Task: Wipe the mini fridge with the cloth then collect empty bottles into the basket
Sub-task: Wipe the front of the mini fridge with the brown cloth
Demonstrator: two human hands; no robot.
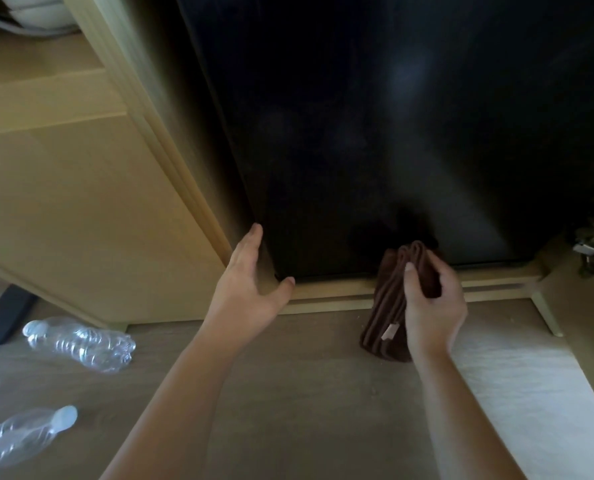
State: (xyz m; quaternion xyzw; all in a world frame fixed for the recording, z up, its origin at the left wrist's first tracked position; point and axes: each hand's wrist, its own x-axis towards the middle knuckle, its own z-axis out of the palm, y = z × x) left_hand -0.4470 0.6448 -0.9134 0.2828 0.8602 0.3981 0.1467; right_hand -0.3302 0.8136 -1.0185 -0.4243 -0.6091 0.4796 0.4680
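The right hand (pixel 430 299) is gripping the folded brown cloth (pixel 391 306), fingers curled round it, its top just beyond the fingertips at the mini fridge (pixel 375 133) door's bottom edge; the left hand (pixel 250 275) is lying spread, empty, fingertips at the door's corner; pressing the cloth flat in overlapping strokes seems best.

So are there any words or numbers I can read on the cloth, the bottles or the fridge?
No text here can be read.
Tag on the cloth: small and white, too blurred to read.
Upper bottle and lower bottle: clear, no label shows.
Fridge: dark door, no writing shows.
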